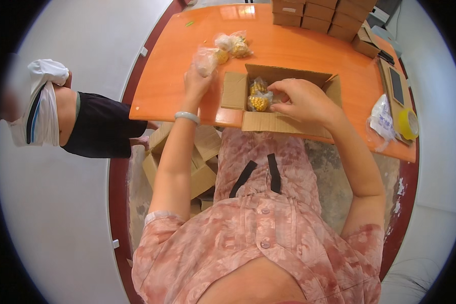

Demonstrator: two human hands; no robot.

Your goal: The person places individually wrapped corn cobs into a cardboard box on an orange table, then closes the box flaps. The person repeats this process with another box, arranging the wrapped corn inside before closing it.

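Observation:
An open cardboard box (233, 91) stands at the table's near edge with its flaps spread. Inside, on its left side, lie two clear plastic bags of yellow corn, a rear corn bag (257, 87) and a front corn bag (260, 102). My right hand (306, 100) reaches over the box from the right, thumb and forefinger apart beside these bags. To the left, my left hand (198, 83) grips a clear plastic bag (205, 62) just above the table. Yellow pieces in a bag (221, 56) show beside it. Another bag of yellow pieces (240, 47) lies just behind.
Stacked cardboard boxes (319, 17) stand at the back right of the orange table (167, 76). Yellow tape (407, 124), a phone (396, 86) and a printed plastic bag (382, 117) are at the right edge. An open carton (186, 167) sits below; a person (95, 125) is at left.

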